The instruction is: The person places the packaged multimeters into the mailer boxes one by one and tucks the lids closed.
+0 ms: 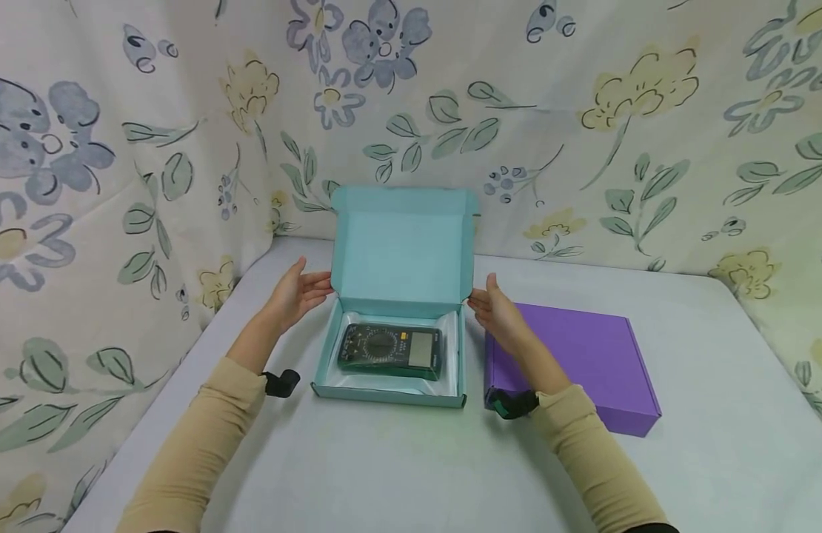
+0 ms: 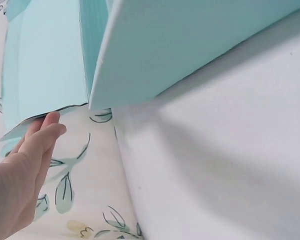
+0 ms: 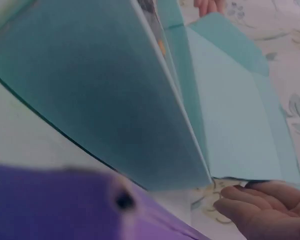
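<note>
A light-blue cardboard box (image 1: 387,400) stands with its lid (image 1: 403,248) raised at the back. Inside lies a dark multimeter (image 1: 391,349) with a round dial and a grey screen, on clear plastic wrapping (image 1: 347,377). My left hand (image 1: 294,295) is at the lid's left edge, its fingers extended and fingertips right at the edge; the left wrist view shows them along the lid's side flap (image 2: 45,85). At the opposite edge, my right hand (image 1: 498,314) has its fingers extended against the lid's lower right side, palm turned up in the right wrist view.
A closed purple box (image 1: 584,355) lies on the white table (image 1: 384,466) to the right, partly under my right forearm. Floral cloth (image 1: 551,185) hangs behind the table and along its left side. Each wrist carries a small black device (image 1: 281,383).
</note>
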The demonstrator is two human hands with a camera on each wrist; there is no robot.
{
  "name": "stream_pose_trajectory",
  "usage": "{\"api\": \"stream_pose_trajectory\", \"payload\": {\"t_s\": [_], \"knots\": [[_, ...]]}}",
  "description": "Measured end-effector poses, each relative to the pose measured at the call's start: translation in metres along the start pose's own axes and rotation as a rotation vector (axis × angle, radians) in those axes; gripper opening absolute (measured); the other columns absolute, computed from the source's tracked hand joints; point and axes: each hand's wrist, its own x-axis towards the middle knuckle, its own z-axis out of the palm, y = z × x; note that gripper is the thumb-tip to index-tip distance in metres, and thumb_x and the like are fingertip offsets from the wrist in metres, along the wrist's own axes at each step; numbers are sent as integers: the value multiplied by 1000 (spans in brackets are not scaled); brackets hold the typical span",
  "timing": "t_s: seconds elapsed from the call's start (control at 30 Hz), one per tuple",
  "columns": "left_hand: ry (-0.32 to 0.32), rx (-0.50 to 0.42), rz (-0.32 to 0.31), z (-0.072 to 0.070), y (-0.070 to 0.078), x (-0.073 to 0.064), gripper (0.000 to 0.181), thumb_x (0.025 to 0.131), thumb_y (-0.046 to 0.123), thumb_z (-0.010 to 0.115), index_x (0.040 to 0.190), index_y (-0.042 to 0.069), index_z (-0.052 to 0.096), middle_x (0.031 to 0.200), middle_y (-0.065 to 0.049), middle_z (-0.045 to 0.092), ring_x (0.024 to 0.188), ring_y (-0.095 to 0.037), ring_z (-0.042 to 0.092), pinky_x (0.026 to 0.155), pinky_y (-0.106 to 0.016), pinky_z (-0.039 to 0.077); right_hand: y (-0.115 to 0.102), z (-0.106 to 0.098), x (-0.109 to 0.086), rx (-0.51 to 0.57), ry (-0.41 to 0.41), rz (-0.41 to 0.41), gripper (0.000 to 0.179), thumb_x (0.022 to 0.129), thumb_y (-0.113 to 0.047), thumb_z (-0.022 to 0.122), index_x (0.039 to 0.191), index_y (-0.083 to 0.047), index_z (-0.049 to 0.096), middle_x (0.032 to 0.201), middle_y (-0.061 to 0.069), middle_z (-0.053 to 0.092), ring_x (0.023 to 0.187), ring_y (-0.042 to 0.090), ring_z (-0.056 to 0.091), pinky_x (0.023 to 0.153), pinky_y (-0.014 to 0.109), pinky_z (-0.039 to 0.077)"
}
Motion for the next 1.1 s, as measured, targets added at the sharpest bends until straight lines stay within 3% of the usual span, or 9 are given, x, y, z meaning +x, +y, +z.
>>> {"api": "stream_pose_trajectory", "payload": {"t_s": [0.1,0.23,0.43,0.6,0.7,0.83,1.0,1.1], "knots": [[8,19,7,1,-2,-3,77,105,49,12,148,-14,18,152,-33,22,142,-39,24,116,-41,19,-4,-4,-2,-75,-20,-79,82,101,-53,2,149,13,10,157,28,9,146,36,9,118,44,9],[17,106,9,1,-3,-5,79,103,52,9,148,-13,20,149,-35,27,139,-40,30,115,-39,24,-10,-3,-5,-72,-9,-131,80,102,-53,6,151,10,9,156,29,13,145,37,15,118,43,15],[25,252,7,0,0,-10,92,98,60,1,145,-16,26,144,-37,34,132,-42,39,109,-36,37,-16,4,-9,-90,79,-126,75,105,-46,8,146,16,21,152,31,24,143,38,22,116,43,21],[49,256,54,3,0,-14,98,98,59,0,136,-25,32,142,-41,33,135,-46,33,113,-44,28,-19,6,-9,55,152,-118,82,104,-48,10,137,25,29,149,35,27,143,39,23,115,40,23],[48,224,85,5,-2,-13,94,99,57,1,139,-24,27,144,-41,30,137,-45,31,113,-45,26,-17,6,-10,122,128,-93,81,103,-48,7,142,22,23,149,35,25,142,39,25,115,40,23],[37,241,141,6,-6,-12,86,99,55,2,148,-15,17,143,-40,33,133,-47,35,107,-42,36,-14,5,-13,150,86,-85,79,103,-48,6,147,17,17,153,33,20,143,37,22,116,39,21],[36,347,208,5,-5,-16,89,100,54,0,142,-19,29,136,-41,41,128,-49,42,100,-37,45,-10,5,-15,95,73,-89,79,103,-48,6,145,17,21,152,31,24,141,38,26,114,39,24],[38,336,201,3,-4,-19,91,101,54,0,137,-22,34,135,-41,41,123,-46,49,97,-34,48,-8,5,-15,66,75,-66,79,104,-48,6,144,18,23,150,32,27,139,39,29,112,39,26]]}}
